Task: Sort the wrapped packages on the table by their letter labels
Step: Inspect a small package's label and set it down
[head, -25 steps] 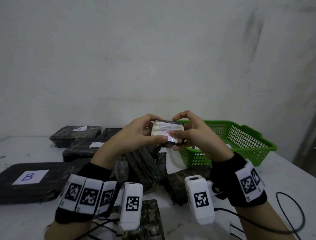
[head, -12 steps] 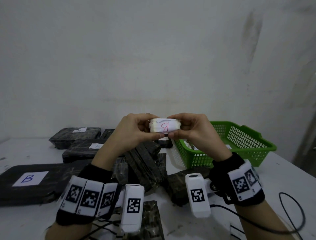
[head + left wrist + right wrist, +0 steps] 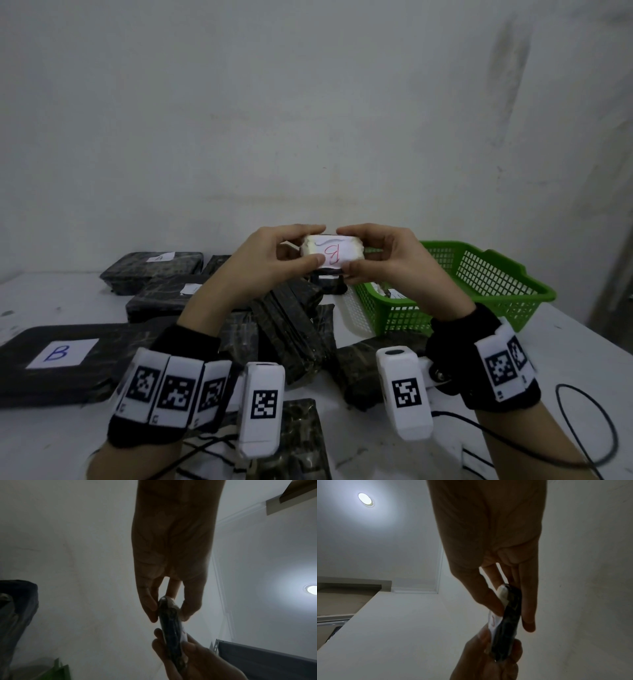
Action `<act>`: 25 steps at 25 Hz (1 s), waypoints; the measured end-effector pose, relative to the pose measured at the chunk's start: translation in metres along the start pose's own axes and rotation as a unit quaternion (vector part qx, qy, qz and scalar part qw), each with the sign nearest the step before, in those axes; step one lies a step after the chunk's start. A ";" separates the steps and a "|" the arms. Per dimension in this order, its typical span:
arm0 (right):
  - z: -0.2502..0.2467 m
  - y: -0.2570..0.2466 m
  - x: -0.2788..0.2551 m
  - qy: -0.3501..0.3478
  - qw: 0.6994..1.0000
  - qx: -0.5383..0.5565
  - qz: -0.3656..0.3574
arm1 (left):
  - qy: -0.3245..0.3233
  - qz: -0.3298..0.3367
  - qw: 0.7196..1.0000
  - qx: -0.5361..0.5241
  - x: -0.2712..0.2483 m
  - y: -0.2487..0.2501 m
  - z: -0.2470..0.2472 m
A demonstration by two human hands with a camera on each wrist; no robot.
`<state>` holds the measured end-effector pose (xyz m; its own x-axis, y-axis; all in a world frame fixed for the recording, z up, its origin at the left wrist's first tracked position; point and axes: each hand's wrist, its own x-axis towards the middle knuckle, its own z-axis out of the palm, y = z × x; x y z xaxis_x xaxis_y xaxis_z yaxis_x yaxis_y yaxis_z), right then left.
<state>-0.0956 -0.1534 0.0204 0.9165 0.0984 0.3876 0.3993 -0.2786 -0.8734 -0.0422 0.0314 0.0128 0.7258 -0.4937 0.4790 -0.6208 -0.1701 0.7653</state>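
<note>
A small dark wrapped package [image 3: 346,253] with a white label bearing a red letter B turned sideways is held up above the table. My left hand [image 3: 318,250] pinches its left end and my right hand [image 3: 342,250] pinches its right end, label toward me. The left wrist view shows the package [image 3: 169,628] edge-on between my left fingertips [image 3: 152,615]. The right wrist view shows the package [image 3: 506,626] in the same way. Other black wrapped packages lie on the table below: a large one labelled B [image 3: 61,359] at the left and two more [image 3: 154,270] [image 3: 164,301] behind it.
A loose pile of dark packages [image 3: 291,325] lies under my hands in the middle of the white table [image 3: 51,298]. A green mesh basket [image 3: 479,274] stands at the right with something labelled inside. A black cable [image 3: 582,428] loops near the right front edge. A wall is close behind.
Both hands have turned the small package so that its label faces me, and have lifted it slightly. Nothing on the table has moved.
</note>
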 end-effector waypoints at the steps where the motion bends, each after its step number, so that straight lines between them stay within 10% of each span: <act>1: 0.000 0.000 0.000 -0.004 1.000 0.004 0.004 | 0.005 0.003 1.000 0.007 0.000 -0.001 0.001; 25: 0.003 0.002 0.003 0.092 0.992 0.081 -0.005 | 0.025 -0.014 0.998 -0.059 -0.001 0.006 0.010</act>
<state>-0.0917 -0.1506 0.0186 0.8991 -0.0790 0.4305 0.4202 -0.1194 -0.8996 -0.0494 0.0224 0.0132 0.7576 -0.4471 0.4755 -0.5631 -0.0794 0.8226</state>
